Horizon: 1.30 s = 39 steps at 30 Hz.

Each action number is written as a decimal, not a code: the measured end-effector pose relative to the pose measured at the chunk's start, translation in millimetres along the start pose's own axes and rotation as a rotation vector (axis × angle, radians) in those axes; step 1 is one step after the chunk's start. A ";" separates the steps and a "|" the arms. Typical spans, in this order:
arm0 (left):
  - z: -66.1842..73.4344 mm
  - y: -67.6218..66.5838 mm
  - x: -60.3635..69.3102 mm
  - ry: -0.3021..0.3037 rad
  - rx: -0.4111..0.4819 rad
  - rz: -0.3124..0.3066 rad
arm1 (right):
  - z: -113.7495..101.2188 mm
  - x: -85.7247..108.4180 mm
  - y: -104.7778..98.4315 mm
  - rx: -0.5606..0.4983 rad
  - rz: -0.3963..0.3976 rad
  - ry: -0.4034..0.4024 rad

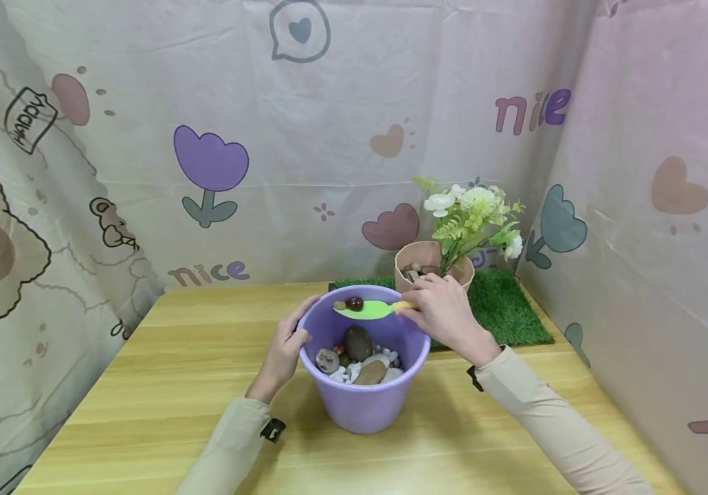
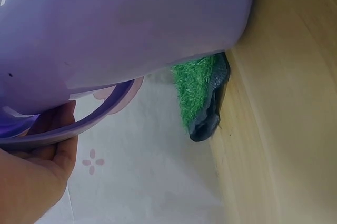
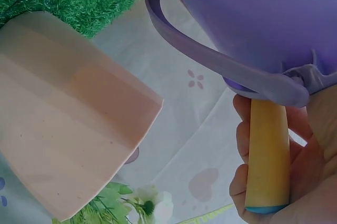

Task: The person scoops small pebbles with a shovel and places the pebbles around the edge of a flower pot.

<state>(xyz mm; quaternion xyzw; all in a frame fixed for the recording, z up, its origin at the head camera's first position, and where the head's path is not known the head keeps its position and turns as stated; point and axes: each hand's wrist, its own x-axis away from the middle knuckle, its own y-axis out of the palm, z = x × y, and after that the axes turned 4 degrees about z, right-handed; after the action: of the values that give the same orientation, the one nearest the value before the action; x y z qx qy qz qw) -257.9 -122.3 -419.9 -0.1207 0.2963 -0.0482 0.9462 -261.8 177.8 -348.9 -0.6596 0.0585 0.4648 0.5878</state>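
A purple bucket (image 1: 363,405) stands upright on the table with stones (image 1: 371,372) of several sizes inside. My left hand (image 1: 282,347) grips its left side at the rim; in the left wrist view the fingers (image 2: 64,148) curl round the bucket's handle (image 2: 100,118). My right hand (image 1: 443,313) holds a small toy shovel by its yellow handle (image 3: 267,155), just beyond the bucket's right rim. The green blade (image 1: 375,311) is level over the bucket's opening, carrying a dark red pebble (image 1: 355,303) and a smaller tan one (image 1: 339,306).
Behind the bucket, a pink pot (image 1: 408,258) with pebbles and white artificial flowers (image 1: 478,199) stands on a green grass mat (image 1: 515,313). The wooden table (image 1: 205,357) reaches a printed curtain (image 1: 317,137) at the back and sides.
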 end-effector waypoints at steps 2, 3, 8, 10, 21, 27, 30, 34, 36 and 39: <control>0.9 0.4 -0.1 -0.012 0.007 -0.001 | 0.1 0.3 -0.6 0.002 -0.004 0.002; 1.3 0.6 0.0 -0.018 0.009 -0.002 | 0.1 0.5 -0.9 0.002 -0.008 0.001; 1.4 0.7 -0.1 -0.023 0.010 0.001 | -0.3 0.5 -2.9 -0.008 -0.031 -0.010; 1.0 0.7 -0.9 -0.020 0.007 0.003 | -0.2 0.1 -3.8 -0.011 -0.034 -0.008; 1.2 0.8 -1.5 -0.020 0.003 0.002 | 0.7 3.6 -0.1 -0.039 -0.004 0.019; -0.1 0.9 -2.1 -0.005 -0.006 0.012 | 0.9 4.0 0.1 -0.042 0.023 0.023; -0.2 0.9 -2.3 -0.001 -0.009 0.010 | 0.6 4.0 0.1 -0.039 0.030 0.027; 0.2 0.9 -1.7 0.001 -0.011 0.011 | -0.4 4.1 -0.1 -0.040 0.029 0.025; 0.5 0.8 -1.3 0.002 -0.016 0.013 | -1.2 4.3 -0.3 -0.038 0.025 0.020; 0.2 0.8 -1.3 0.005 -0.024 0.018 | -1.7 4.4 -0.6 -0.027 0.021 0.004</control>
<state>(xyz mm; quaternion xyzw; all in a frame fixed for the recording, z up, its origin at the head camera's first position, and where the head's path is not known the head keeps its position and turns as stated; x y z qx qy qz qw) -258.9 -121.3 -419.2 -0.1292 0.3005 -0.0366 0.9443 -258.0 178.6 -351.6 -0.6676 0.0604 0.4705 0.5739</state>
